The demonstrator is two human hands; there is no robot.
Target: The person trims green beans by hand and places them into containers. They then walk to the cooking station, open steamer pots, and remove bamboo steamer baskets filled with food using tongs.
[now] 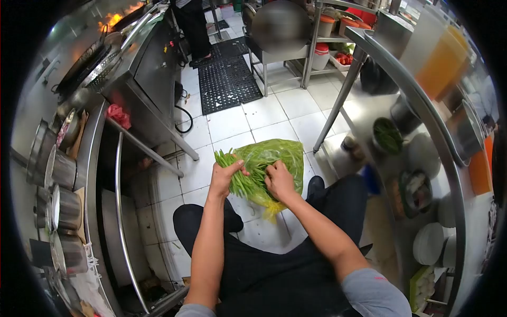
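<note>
Below me, between my knees, a translucent yellow-green plastic bag (280,150) lies spread out, its lower end gathered in a yellow twist. Long thin green beans (240,185) stick out of its left side in a loose bunch. My left hand (227,175) is closed around that bunch, thumb on top. At the middle of the bag, my right hand (280,180) has its fingers curled down onto more of the green stalks. Its fingertips are partly hidden among the stalks and the plastic.
White floor tiles (266,116) and a black perforated mat (229,82) lie ahead. A steel counter with pots (68,211) flanks me on the left, near a wok over flames. On the right stands a steel table (406,74) with bowls and plates on its lower shelf. Another person's legs (193,26) are farther off.
</note>
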